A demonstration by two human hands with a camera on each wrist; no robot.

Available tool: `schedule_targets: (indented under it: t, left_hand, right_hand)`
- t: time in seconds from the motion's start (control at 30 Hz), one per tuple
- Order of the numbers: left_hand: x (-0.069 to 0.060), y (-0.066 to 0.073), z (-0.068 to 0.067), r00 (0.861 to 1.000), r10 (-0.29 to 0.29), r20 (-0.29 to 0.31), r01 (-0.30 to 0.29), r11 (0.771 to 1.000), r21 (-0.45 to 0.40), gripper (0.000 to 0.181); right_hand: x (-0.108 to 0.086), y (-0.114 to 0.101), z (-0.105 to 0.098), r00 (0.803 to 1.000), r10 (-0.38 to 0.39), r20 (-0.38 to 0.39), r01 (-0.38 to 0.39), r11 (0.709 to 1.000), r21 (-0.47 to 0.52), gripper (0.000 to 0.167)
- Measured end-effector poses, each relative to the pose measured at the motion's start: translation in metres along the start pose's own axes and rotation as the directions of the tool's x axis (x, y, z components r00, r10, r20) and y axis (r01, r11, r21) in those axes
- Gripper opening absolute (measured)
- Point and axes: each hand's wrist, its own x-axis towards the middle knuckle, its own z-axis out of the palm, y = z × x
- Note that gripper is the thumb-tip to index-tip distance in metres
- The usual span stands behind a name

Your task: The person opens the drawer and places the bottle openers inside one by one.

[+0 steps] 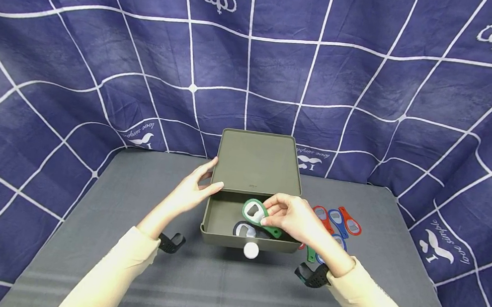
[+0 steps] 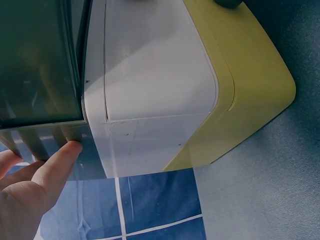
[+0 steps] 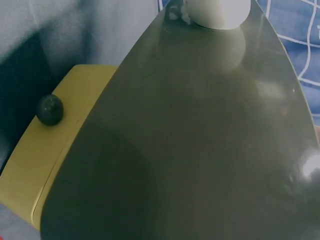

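A dark green drawer [image 1: 222, 240] with a white knob [image 1: 250, 250] stands pulled out from a green-topped box [image 1: 258, 162]. My right hand [image 1: 289, 214] pinches a green bottle opener [image 1: 254, 211] over the drawer's inside. Beneath it lies a dark-rimmed opener [image 1: 245, 229] in the drawer. My left hand [image 1: 192, 188] rests with spread fingers at the box's left edge; in the left wrist view that hand [image 2: 35, 190] touches the green side. The right wrist view shows the drawer front [image 3: 190, 140], and the right hand is hidden there.
Several openers, red, blue and green, lie on the grey table right of the box, among them a red one [image 1: 350, 222]. Below the green drawer are a white section [image 2: 155, 65] and a yellow one [image 2: 255, 85] with a dark knob [image 3: 50, 110]. A blue curtain [image 1: 282, 76] hangs behind.
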Motion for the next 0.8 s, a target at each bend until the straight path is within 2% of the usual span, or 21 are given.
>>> schedule_targets:
  t: [0.23,0.57,0.8]
  left_hand:
    - [0.000,0.000,0.000,1.000,0.002,-0.003,-0.002,1.000,0.009,0.073]
    - [0.000,-0.001,0.000,1.000,-0.001,0.000,0.001,1.000,0.004,0.074]
    - [0.000,-0.001,0.000,1.000,-0.001,0.003,0.001,1.000,0.006,0.074]
  right_hand:
    - [0.003,-0.004,0.010,0.999,-0.029,0.023,0.031,0.990,-0.135,0.023]
    - [0.007,0.000,0.021,0.996,-0.065,0.059,0.077,0.972,-0.220,0.023]
    - [0.007,0.002,0.022,0.995,-0.088,0.046,0.097,0.964,-0.247,0.023]
